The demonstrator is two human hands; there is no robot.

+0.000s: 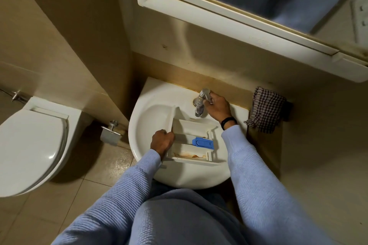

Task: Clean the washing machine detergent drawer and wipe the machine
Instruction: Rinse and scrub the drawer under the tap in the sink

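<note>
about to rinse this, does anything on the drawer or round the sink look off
Yes. The detergent drawer, lying in the sink, has a brown, rust-like stain along the floor of its nearest compartment. The wall strip behind the tap is also browned. Nothing looks broken or spilled.

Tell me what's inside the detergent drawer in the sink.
The detergent drawer holds a blue insert in its middle compartment and brown residue in the near one. What lies under the insert is covered.
</note>
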